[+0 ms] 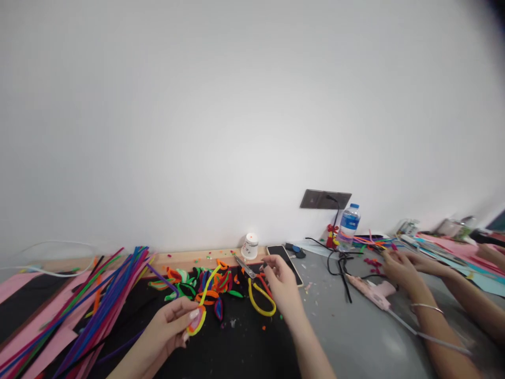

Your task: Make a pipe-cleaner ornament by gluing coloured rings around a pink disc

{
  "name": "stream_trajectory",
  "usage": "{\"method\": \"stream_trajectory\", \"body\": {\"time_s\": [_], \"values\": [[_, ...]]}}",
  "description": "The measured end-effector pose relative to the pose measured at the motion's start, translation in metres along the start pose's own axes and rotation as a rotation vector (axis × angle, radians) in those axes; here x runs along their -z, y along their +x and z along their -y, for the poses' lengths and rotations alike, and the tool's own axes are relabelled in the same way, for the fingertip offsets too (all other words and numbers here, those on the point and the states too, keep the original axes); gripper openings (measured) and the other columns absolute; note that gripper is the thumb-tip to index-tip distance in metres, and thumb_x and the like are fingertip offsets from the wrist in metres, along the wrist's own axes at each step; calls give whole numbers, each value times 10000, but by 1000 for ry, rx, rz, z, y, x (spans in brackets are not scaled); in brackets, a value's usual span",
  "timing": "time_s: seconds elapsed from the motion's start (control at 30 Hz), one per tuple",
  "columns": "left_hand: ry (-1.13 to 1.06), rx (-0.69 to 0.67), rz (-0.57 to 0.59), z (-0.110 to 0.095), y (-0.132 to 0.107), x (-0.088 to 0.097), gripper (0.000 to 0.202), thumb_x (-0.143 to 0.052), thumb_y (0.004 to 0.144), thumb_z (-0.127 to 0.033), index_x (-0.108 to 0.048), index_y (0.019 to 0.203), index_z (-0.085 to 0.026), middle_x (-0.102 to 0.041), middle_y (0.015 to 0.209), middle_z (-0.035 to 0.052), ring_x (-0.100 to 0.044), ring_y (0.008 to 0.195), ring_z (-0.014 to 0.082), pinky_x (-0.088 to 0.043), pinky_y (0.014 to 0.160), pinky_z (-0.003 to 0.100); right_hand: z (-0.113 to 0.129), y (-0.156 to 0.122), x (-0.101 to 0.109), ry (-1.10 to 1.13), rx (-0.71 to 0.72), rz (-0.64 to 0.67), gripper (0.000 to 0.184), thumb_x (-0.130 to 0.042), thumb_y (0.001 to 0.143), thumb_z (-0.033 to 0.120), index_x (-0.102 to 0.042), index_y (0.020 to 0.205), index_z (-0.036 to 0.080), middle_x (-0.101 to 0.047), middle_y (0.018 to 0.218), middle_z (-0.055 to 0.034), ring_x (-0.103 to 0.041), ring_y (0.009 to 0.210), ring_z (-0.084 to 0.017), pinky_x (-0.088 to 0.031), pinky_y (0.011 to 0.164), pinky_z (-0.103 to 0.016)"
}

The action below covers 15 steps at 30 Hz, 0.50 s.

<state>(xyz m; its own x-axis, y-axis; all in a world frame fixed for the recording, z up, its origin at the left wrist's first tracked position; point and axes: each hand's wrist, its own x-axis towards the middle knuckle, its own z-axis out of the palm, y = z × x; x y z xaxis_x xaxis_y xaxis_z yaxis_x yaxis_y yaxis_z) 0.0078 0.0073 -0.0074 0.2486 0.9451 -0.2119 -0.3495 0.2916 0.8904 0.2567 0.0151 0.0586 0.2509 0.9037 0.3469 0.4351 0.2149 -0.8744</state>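
Observation:
My left hand [168,329] pinches a small loop of bent pipe cleaner [196,320], yellow, orange and pink, low over the black mat [236,347]. My right hand [281,284] reaches forward with fingers curled at the handles of the yellow-and-red scissors [258,292], which lie on the mat with blades pointing back left. A heap of bent pipe-cleaner petals [205,281] in green, orange, red and blue lies between the two hands.
A sheaf of long coloured pipe cleaners [98,305] lies at the left over pink sheets. A white jar [250,246], a phone [282,258], a water bottle [348,226] and a pink glue gun [373,293] are further right. Another person's hands [398,268] work at the right.

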Motion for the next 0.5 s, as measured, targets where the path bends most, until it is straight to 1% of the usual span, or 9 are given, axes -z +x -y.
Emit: {"method": "stream_trajectory", "body": {"time_s": [0.07,0.1,0.13,0.17,0.23,0.3,0.37,0.43,0.5], "values": [[-1,9,7,0,-2,-1,336,-886,528,-368,-674,668,-148,-596,517,-48,-426,407,34,-344,396,144,-2,7,32,-150,-29,31,208,-500,758,163,-606,936,178,-663,806,-30,-607,656,-175,-481,620,-256],[-2,12,8,1,-2,-2,338,-887,526,-369,-673,667,-149,-600,516,-45,-428,406,36,-344,396,146,-6,11,48,-437,-72,62,269,-472,773,143,-594,1006,202,-674,868,-12,-629,696,-158,-490,672,-240],[-2,15,11,1,-3,-3,342,-888,522,-371,-671,668,-151,-602,513,-43,-428,403,37,-345,395,148,-11,13,65,-547,-115,49,310,-481,769,119,-594,1046,199,-682,921,-27,-644,742,-168,-490,711,-250],[-1,16,14,1,-3,-4,347,-890,517,-373,-668,666,-151,-604,509,-42,-428,399,39,-345,394,151,-18,16,81,-618,-157,26,339,-479,768,98,-588,1079,178,-682,956,-56,-652,774,-185,-487,735,-270],[-2,15,16,1,-4,-5,354,-889,514,-379,-664,666,-152,-609,510,-38,-427,394,40,-347,394,156,-34,20,110,-766,-251,-47,373,-477,760,58,-585,1110,127,-672,1013,-132,-650,903,-246,-464,816,-334],[-7,13,14,1,-3,-5,352,-887,518,-378,-663,666,-151,-607,513,-39,-423,396,39,-342,397,155,-51,22,134,-907,-352,-142,390,-482,758,41,-587,1130,93,-636,1092,-211,-597,1054,-328,-429,876,-414],[-16,8,18,0,-3,-5,339,-881,531,-372,-661,663,-150,-601,516,-40,-424,403,39,-340,402,154,-67,22,153,-1022,-468,-255,390,-451,797,59,-574,1166,89,-576,1165,-269,-544,1124,-407,-421,847,-499],[-22,3,25,0,-3,-4,328,-877,541,-364,-660,664,-151,-598,520,-41,-421,405,39,-340,406,154,-79,21,167,-1106,-568,-355,339,-383,876,147,-581,1141,74,-533,1180,-314,-490,1153,-485,-404,798,-575],[-28,-4,19,0,-3,-3,329,-875,542,-365,-660,669,-153,-602,524,-39,-417,401,40,-342,405,159,-87,19,177,-1163,-603,-397,349,-373,914,252,-586,1130,80,-517,1177,-341,-480,1146,-506,-392,761,-603]]}}
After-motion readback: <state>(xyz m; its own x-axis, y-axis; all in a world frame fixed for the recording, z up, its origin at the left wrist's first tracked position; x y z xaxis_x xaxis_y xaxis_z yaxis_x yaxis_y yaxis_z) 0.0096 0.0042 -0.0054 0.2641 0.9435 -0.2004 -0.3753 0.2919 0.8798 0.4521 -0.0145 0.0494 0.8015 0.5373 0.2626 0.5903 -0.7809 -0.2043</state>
